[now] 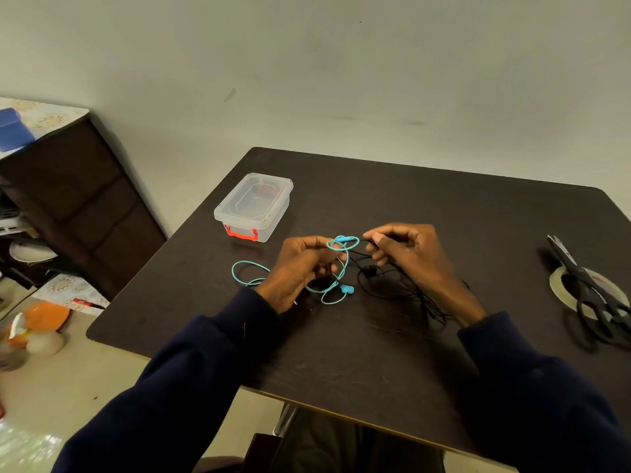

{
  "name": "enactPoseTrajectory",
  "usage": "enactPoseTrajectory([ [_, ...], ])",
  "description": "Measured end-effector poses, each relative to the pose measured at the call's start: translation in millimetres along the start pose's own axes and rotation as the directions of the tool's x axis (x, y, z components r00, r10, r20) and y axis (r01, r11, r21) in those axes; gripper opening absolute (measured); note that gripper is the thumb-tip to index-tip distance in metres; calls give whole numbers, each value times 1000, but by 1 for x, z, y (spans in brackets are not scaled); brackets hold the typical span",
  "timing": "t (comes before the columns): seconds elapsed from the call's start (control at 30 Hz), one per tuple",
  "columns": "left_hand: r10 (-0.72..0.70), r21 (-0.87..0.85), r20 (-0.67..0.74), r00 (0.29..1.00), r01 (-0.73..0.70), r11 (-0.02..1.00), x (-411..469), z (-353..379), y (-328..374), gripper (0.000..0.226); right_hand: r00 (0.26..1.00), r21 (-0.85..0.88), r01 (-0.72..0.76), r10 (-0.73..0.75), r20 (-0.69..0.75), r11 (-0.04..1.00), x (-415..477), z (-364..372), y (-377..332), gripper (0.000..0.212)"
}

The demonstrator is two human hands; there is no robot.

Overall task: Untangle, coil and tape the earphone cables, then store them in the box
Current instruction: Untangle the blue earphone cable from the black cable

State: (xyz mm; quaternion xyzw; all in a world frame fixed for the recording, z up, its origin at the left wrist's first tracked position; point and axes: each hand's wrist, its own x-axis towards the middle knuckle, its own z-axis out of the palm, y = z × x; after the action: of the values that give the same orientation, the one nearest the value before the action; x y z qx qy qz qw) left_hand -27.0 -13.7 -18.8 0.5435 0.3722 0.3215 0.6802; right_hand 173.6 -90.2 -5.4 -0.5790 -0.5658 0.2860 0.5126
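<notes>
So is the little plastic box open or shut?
Shut. The clear lid sits flat on top of the box, and the red latch lies against its near end.

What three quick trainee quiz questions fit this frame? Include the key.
1. True or false: the lid is on the clear plastic box with the red latch.
2. The black-handled scissors lie across: A) the flat beige roll of tape; B) the box; C) the floor.
3. The right hand pinches the thin black earphone cable. Which cable does the left hand grip?

Key: 1 true. 2 A. 3 the thin turquoise earphone cable.
</notes>
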Motion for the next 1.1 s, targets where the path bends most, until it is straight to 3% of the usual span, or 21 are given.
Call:
enactPoseTrajectory([
  [0.4,-114,-72,34,993,117,991,2,2,7,21,997,26,43,-45,65,999,-3,3,-8,20],
  [0.67,-37,50,64,997,34,998,0,3,6,17,995,-31,92,-93,-30,995,-2,2,-8,14],
  [0.9,74,113,37,997,-78,990,-5,3,2,10,995,-130,101,-102,-4,986,-1,4,-3,24],
  [1.0,120,156,21,993,-122,980,-7,5,2,11,997,-160,77,-81,-17,984,-2,4,-6,10],
  [1.1,173,192,-1,985,-169,967,-9,7,4,15,996,-214,89,-91,4,973,-3,7,-10,9],
])
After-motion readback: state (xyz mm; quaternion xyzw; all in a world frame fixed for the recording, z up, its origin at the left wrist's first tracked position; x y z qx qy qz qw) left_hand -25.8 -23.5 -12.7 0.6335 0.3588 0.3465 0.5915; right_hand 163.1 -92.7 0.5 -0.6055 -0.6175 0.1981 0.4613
